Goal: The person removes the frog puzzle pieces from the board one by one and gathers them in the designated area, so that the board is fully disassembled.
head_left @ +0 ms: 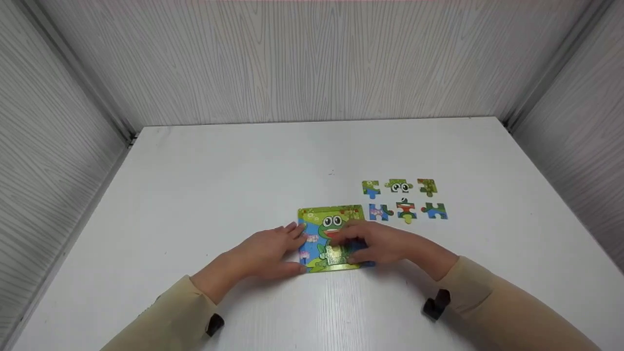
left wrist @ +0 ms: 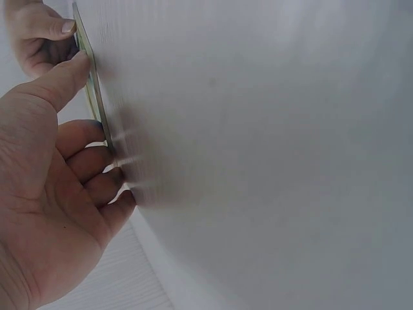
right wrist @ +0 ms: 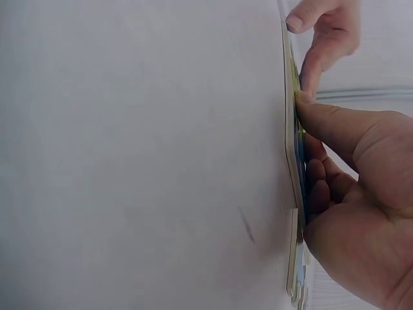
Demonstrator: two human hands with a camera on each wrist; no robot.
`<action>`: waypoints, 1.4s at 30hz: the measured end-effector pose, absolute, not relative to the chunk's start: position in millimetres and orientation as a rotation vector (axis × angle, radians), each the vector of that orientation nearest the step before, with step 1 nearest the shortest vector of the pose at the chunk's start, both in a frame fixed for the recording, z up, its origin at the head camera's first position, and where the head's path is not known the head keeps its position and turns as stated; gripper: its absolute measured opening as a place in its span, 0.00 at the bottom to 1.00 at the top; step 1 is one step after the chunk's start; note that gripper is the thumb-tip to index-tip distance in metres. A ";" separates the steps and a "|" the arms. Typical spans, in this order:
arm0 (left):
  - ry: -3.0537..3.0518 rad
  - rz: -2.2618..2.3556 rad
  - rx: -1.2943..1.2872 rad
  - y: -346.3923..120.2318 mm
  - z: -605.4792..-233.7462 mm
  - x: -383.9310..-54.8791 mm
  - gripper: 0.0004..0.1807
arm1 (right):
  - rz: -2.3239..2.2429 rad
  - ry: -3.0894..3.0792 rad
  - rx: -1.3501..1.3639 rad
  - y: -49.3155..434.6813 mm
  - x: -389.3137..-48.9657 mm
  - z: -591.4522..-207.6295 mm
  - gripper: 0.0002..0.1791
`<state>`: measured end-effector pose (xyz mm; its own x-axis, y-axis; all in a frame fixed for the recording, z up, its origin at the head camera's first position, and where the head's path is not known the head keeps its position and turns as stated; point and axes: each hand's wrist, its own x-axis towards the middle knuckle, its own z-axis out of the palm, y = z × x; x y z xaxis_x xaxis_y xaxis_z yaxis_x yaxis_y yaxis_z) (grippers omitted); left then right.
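A frog jigsaw puzzle in a flat tray [head_left: 358,209] lies on the table, showing green, blue and pink artwork. My left hand [head_left: 273,251] rests against its left side, thumb at the near left corner and fingers along the edge; the left wrist view also shows this left hand [left wrist: 58,174] touching the thin rim. Over the puzzle's right half, my right hand [head_left: 378,241] pinches a shiny jigsaw piece [head_left: 335,254] at the lower middle with thumb and fingers. In the right wrist view the right thumb [right wrist: 329,123] touches the puzzle's face. The right hand covers part of the picture.
Several loose jigsaw pieces lie in two rows beyond the tray to the right, among them one with eyes [head_left: 400,186] and one with a red mouth [head_left: 406,209]. Wood-grain panels [head_left: 312,63] enclose the white table [head_left: 219,175] at the back and sides.
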<state>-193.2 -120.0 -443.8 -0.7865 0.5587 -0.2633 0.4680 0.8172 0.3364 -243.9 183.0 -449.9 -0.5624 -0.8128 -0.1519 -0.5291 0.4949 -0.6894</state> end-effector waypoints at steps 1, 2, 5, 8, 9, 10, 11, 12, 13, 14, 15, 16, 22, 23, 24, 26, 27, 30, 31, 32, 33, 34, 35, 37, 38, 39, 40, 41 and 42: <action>2.649 0.361 0.773 -120.1 -444.1 -193.4 0.42 | -0.818 2.275 -1.120 183.4 -244.2 -449.8 0.27; 2.648 0.360 0.771 -120.1 -444.2 -193.5 0.42 | -0.816 2.270 -1.127 183.7 -244.7 -449.9 0.27; 2.646 0.358 0.766 -120.0 -444.4 -193.5 0.42 | -0.815 2.257 -1.143 184.5 -245.5 -449.8 0.27; 2.646 0.355 0.766 -119.7 -444.4 -193.2 0.42 | -0.817 2.251 -1.140 185.1 -246.0 -450.2 0.28; 2.648 0.351 0.769 -119.6 -444.3 -193.1 0.42 | -0.818 2.250 -1.138 185.3 -246.0 -450.0 0.28; 2.649 0.348 0.775 -119.6 -444.2 -193.0 0.42 | -0.820 2.251 -1.133 185.4 -246.0 -450.3 0.28; 2.650 0.345 0.779 -119.6 -444.1 -193.0 0.42 | -0.823 2.252 -1.127 185.3 -246.0 -450.3 0.28; 2.651 0.342 0.783 -119.6 -443.7 -192.8 0.42 | -0.829 2.251 -1.121 185.3 -246.0 -450.2 0.28; 2.651 0.339 0.787 -119.6 -443.3 -192.7 0.42 | -0.833 2.250 -1.116 185.1 -246.0 -450.1 0.28; 2.651 0.334 0.793 -119.7 -442.8 -192.6 0.43 | -0.836 2.250 -1.114 185.0 -246.0 -450.0 0.28; 2.651 0.331 0.798 -119.7 -442.4 -192.6 0.43 | -0.840 2.248 -1.111 184.8 -246.2 -450.1 0.29; 2.649 0.332 0.799 -119.7 -442.0 -192.6 0.43 | -0.842 2.248 -1.107 184.6 -246.3 -450.4 0.29; 2.647 0.337 0.791 -119.2 -442.0 -193.1 0.42 | -0.860 2.241 -1.098 183.9 -246.5 -450.4 0.30; 2.646 0.340 0.787 -119.1 -442.1 -193.2 0.42 | -0.863 2.240 -1.097 183.8 -246.5 -450.1 0.31; 2.645 0.345 0.781 -118.9 -442.3 -193.2 0.42 | -0.865 2.240 -1.096 183.7 -246.4 -450.3 0.31; 2.644 0.362 0.786 -119.2 -442.5 -193.2 0.42 | -0.870 2.241 -1.093 184.2 -246.5 -451.5 0.31; 2.645 0.369 0.790 -119.5 -443.0 -193.3 0.42 | -0.872 2.240 -1.092 184.2 -246.5 -451.9 0.31; 2.648 0.382 0.808 -120.3 -443.9 -193.2 0.41 | -0.876 2.241 -1.091 184.3 -246.9 -453.2 0.32; 2.648 0.383 0.813 -120.5 -443.9 -193.1 0.41 | -0.876 2.241 -1.092 184.3 -247.0 -453.5 0.32; 2.648 0.383 0.813 -120.4 -444.0 -193.2 0.41 | -0.873 2.244 -1.091 184.1 -247.0 -453.4 0.33; 2.647 0.380 0.810 -120.4 -443.8 -193.2 0.41 | -0.869 2.246 -1.090 183.9 -247.0 -453.0 0.33; 2.646 0.378 0.808 -120.3 -443.7 -193.1 0.41 | -0.865 2.250 -1.089 183.9 -247.0 -452.9 0.33; 2.646 0.373 0.803 -120.3 -443.5 -193.0 0.41 | -0.863 2.251 -1.085 183.8 -246.9 -452.8 0.33; 2.645 0.368 0.798 -120.1 -443.0 -192.9 0.42 | -0.854 2.255 -1.076 183.5 -246.6 -452.5 0.32; 2.645 0.367 0.798 -120.1 -442.9 -192.9 0.42 | -0.849 2.257 -1.070 183.4 -246.3 -452.4 0.31; 2.645 0.364 0.796 -120.1 -442.7 -192.7 0.42 | -0.847 2.258 -1.064 183.4 -246.2 -452.0 0.31; 2.645 0.365 0.797 -120.1 -442.5 -192.7 0.42 | -0.846 2.258 -1.060 183.3 -245.9 -452.0 0.30; 2.645 0.364 0.798 -120.1 -442.4 -192.7 0.42 | -0.844 2.259 -1.058 183.5 -245.8 -452.4 0.30; 2.645 0.364 0.798 -120.2 -442.4 -192.7 0.42 | -0.844 2.261 -1.055 183.5 -245.6 -452.2 0.29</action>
